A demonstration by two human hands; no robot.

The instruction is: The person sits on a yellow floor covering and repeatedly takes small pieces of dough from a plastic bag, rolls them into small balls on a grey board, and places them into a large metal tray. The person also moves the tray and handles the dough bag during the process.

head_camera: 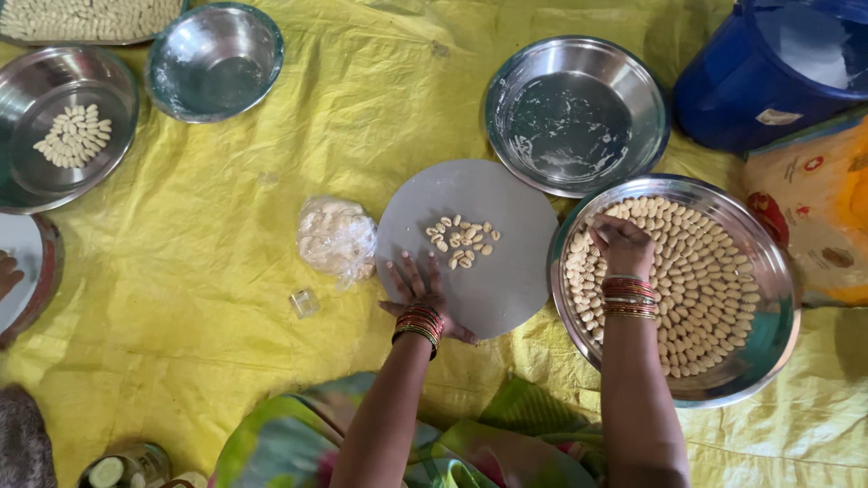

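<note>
My left hand [418, 289] lies flat, fingers spread, on the near edge of a round grey board [506, 271]. A small heap of pale dough pieces [462, 240] sits on the board just beyond the fingers. My right hand [622, 244] reaches into a wide steel plate [768, 343] filled with rows of the same pale pieces; the fingers curl down at the rows near its far left side, and I cannot tell whether they pinch a piece. Both wrists wear red and gold bangles.
A plastic-wrapped lump of dough [336, 238] lies left of the board. An empty steel bowl [576, 113] and a blue bucket [768, 72] stand beyond. More steel bowls [215, 59] and a plate with pieces [68, 126] sit far left, near another person's hand [7, 271]. Yellow sheet underneath.
</note>
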